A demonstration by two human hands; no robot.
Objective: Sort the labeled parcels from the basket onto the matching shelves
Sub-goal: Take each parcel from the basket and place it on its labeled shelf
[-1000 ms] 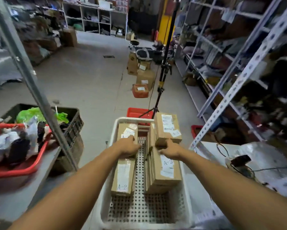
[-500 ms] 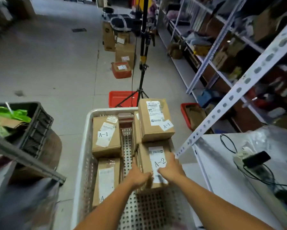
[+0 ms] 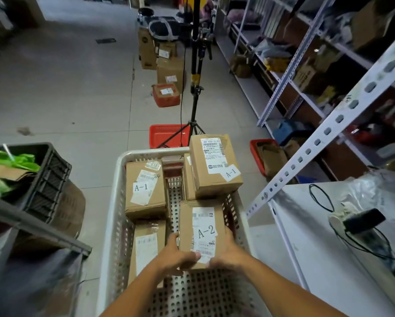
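A white perforated basket (image 3: 114,202) in front of me holds several cardboard parcels. The parcel labelled A-2 (image 3: 201,223) lies at the middle right. My left hand (image 3: 176,257) grips its near left corner and my right hand (image 3: 226,255) grips its near right corner. Behind it, an A-1 parcel (image 3: 214,165) sits on top of other boxes. Another A-1 parcel (image 3: 145,186) lies at the back left, with a further labelled parcel (image 3: 146,245) in front of it, its mark hidden.
White metal shelving (image 3: 306,65) full of goods lines the right side. A white shelf surface (image 3: 317,259) with cables sits at my right. A black crate (image 3: 47,177) stands left. A tripod (image 3: 195,92), red baskets (image 3: 166,133) and boxes (image 3: 169,72) stand on the floor ahead.
My view dropped and turned right. Both hands left the far parcels, came back to the near A-2 parcel and now hold its near corners.
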